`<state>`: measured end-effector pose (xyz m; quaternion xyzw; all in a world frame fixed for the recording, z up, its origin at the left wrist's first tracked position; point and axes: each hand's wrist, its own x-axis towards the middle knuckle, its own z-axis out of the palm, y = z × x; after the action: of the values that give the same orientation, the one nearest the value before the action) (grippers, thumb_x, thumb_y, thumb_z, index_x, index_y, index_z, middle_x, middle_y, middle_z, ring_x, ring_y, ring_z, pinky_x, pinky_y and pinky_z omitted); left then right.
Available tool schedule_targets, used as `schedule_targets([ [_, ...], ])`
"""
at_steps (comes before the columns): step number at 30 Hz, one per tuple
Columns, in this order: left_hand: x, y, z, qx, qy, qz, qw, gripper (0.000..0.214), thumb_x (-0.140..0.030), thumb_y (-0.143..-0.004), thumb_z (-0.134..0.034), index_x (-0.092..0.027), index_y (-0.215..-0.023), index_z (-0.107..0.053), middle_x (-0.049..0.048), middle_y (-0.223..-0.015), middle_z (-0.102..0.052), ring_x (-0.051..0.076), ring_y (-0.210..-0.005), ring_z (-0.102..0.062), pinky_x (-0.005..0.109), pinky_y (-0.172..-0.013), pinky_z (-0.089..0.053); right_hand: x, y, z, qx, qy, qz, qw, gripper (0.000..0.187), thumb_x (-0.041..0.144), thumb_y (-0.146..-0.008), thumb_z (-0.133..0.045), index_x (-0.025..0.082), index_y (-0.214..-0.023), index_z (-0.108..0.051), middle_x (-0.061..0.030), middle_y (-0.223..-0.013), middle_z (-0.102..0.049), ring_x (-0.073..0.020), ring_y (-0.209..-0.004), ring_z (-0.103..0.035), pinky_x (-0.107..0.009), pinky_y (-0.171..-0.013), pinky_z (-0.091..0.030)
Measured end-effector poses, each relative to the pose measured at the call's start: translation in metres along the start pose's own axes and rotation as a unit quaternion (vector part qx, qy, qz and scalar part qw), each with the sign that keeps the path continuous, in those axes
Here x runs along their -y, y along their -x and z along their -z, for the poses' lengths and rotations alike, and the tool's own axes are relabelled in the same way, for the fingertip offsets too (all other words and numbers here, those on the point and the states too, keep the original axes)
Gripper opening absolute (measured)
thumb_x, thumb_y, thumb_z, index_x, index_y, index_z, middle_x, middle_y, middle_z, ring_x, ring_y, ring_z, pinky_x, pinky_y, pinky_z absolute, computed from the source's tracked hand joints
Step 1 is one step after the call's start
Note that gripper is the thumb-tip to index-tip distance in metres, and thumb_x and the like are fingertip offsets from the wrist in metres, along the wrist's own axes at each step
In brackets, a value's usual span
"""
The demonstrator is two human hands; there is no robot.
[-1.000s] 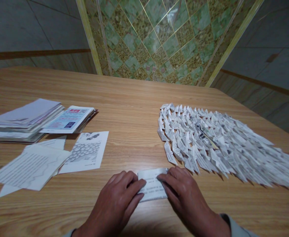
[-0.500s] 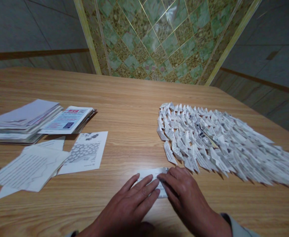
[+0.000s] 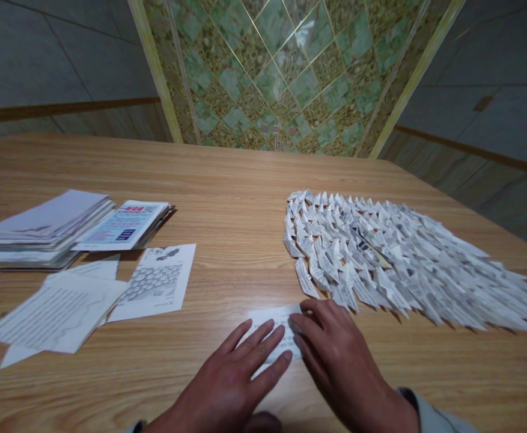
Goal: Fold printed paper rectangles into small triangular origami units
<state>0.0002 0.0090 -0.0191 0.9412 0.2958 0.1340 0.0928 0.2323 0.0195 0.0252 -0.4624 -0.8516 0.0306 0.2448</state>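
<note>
A small printed piece of paper (image 3: 276,315) lies on the table in front of me. My left hand (image 3: 240,373) rests flat over its lower left part, fingers spread. At the paper's right edge, my right hand (image 3: 335,343) has curled fingers, with thumb and fingertips pinching that edge. The right hand covers the edge, so any fold there is hidden. Just beyond it, to the right, spread many small folded paper boats (image 3: 380,258) in close rows.
Loose printed sheets (image 3: 56,313) and a sheet with a picture of round shapes (image 3: 159,279) lie to the left. Behind them are a thick paper stack (image 3: 47,225) and a smaller pile with a colourful top (image 3: 123,224). The wooden table (image 3: 227,180) reaches a tiled wall (image 3: 276,72).
The left fingers have spread a little wider on the paper. My right hand stays at the right edge, its fingers slightly shifted. The whole view has moved slightly.
</note>
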Motion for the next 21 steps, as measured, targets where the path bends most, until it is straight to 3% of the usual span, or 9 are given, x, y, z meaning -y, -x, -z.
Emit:
schedule_targets([
  [2,-0.002,-0.004,0.009,0.029,-0.002,0.005,1.000,0.086,-0.037,-0.075,-0.083,-0.025,-0.149,-0.039,0.0185,-0.156,-0.042,0.040,-0.141,-0.044,0.063,-0.110,-0.039,0.006,0.006,0.002,-0.039,0.008,0.042,0.998,0.023,0.014,-0.097,-0.051,0.017,-0.114,-0.066,-0.0135,-0.116,-0.068,-0.0259,-0.099,-0.059,-0.042,-0.086,-0.048],
  [5,-0.005,-0.008,0.020,0.081,-0.007,0.014,0.997,0.084,-0.037,-0.077,-0.083,-0.026,-0.148,-0.040,0.0169,-0.157,-0.040,0.038,-0.141,-0.043,0.060,-0.113,-0.038,0.011,0.021,-0.003,-0.061,0.007,0.105,0.993,0.022,0.018,-0.098,-0.055,0.017,-0.117,-0.066,-0.0081,-0.112,-0.073,-0.0221,-0.100,-0.062,-0.039,-0.094,-0.047],
  [8,-0.006,-0.009,0.025,0.101,-0.014,0.016,0.995,0.092,-0.039,-0.078,-0.083,-0.026,-0.153,-0.032,0.0159,-0.159,-0.037,0.037,-0.144,-0.039,0.060,-0.114,-0.036,0.009,0.036,-0.007,-0.057,0.036,0.104,0.992,0.028,0.031,-0.098,-0.059,0.017,-0.121,-0.066,-0.0059,-0.117,-0.075,-0.0231,-0.106,-0.064,-0.042,-0.104,-0.042],
  [13,-0.003,-0.005,0.026,0.073,-0.033,-0.003,0.997,0.081,-0.049,-0.087,-0.071,-0.029,-0.155,-0.030,0.0138,-0.160,-0.036,0.036,-0.145,-0.039,0.062,-0.115,-0.032,-0.004,0.048,0.007,0.025,0.117,0.136,0.983,0.034,0.035,-0.100,-0.055,0.018,-0.128,-0.063,-0.0039,-0.133,-0.068,-0.0247,-0.116,-0.061,-0.043,-0.106,-0.038],
  [16,0.002,-0.001,0.030,0.052,-0.049,-0.024,0.997,0.073,-0.054,-0.090,-0.064,-0.030,-0.153,-0.035,0.0124,-0.158,-0.042,0.034,-0.143,-0.042,0.059,-0.116,-0.031,-0.006,0.049,0.012,0.019,0.125,0.139,0.982,0.032,0.035,-0.101,-0.054,0.018,-0.127,-0.064,-0.0033,-0.131,-0.069,-0.0246,-0.114,-0.062,-0.044,-0.105,-0.037],
  [21,0.013,0.018,0.041,0.021,-0.098,-0.038,0.994,0.068,-0.048,-0.089,-0.069,-0.032,-0.149,-0.042,0.0079,-0.154,-0.050,0.031,-0.140,-0.047,0.051,-0.117,-0.030,-0.004,0.049,0.004,0.003,0.081,0.112,0.990,0.030,0.033,-0.099,-0.060,0.019,-0.126,-0.062,-0.0022,-0.128,-0.070,-0.0241,-0.112,-0.061,-0.044,-0.109,-0.031],
])
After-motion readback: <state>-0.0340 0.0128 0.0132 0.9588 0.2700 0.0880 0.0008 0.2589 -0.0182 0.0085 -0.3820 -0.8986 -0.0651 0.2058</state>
